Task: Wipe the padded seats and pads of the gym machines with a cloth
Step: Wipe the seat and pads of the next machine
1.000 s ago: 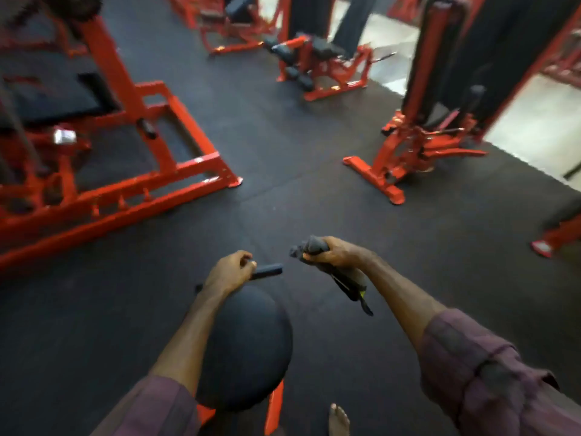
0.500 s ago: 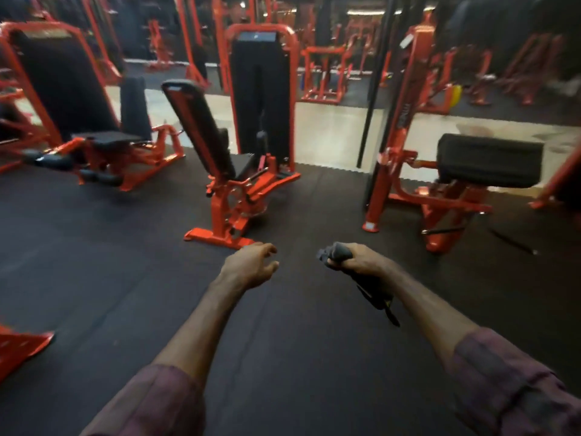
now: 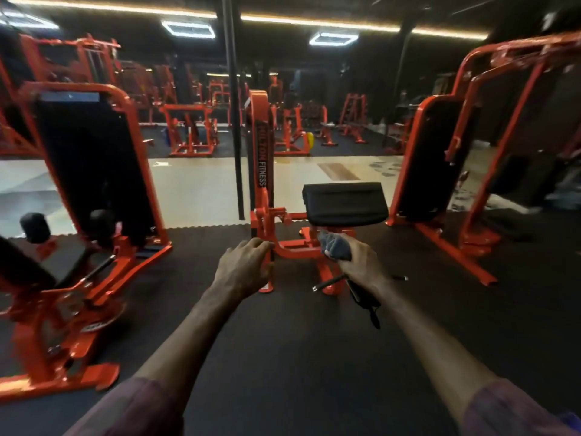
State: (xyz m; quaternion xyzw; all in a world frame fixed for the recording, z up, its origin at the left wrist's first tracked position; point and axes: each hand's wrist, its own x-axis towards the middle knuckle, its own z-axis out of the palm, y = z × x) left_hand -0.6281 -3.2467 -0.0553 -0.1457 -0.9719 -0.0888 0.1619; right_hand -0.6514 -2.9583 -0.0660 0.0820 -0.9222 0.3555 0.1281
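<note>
Facing a black padded seat [image 3: 345, 203] on an orange machine [image 3: 263, 215], arms outstretched.
Your right hand [image 3: 361, 262] grips a bunched dark cloth [image 3: 335, 244], its tail partly hidden beneath the wrist; your left hand [image 3: 243, 269] hangs empty, fingers relaxed, fingertips blurred.

Grey cloth [image 3: 335, 246] bunched in right hand [image 3: 361, 262], black rectangular pad [image 3: 344, 203] level on orange machine, just beyond

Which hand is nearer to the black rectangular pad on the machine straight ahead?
Right. The right hand, gripping the cloth, is just below the black pad. The left hand, empty with relaxed fingers, is lower and well to the pad's left, in front of the orange upright.
</note>
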